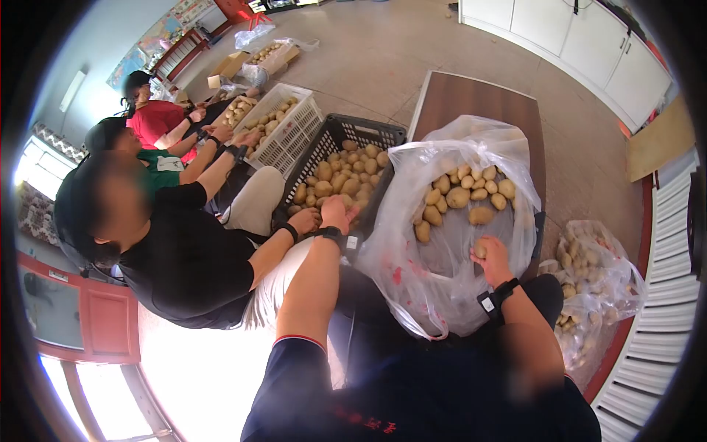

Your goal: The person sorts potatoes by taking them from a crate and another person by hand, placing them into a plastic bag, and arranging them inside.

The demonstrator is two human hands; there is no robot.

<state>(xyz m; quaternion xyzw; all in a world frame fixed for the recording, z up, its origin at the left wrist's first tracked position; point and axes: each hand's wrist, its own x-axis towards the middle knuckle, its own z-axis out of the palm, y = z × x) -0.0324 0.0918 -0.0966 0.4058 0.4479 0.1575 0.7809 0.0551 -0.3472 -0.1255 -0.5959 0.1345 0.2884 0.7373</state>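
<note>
In the head view my right hand [495, 264] is closed around a potato [481, 249], inside the mouth of a clear plastic bag [398, 221]. Several loose potatoes [458, 197] lie toward the far side of this bag. My left hand [339, 214] is at the near edge of a black plastic crate [401, 134], its fingers curled; what they hold, if anything, I cannot make out. Many potatoes [340, 183] fill the crate. Close beside my left hand is a co-worker's hand [303, 219].
A brown board [471, 99] extends beyond the bag. Filled plastic bags of potatoes [589, 258] stand on the floor at right. Several co-workers sit in a row at left, by a white crate [298, 125] of potatoes. White cabinets [589, 44] line the back right.
</note>
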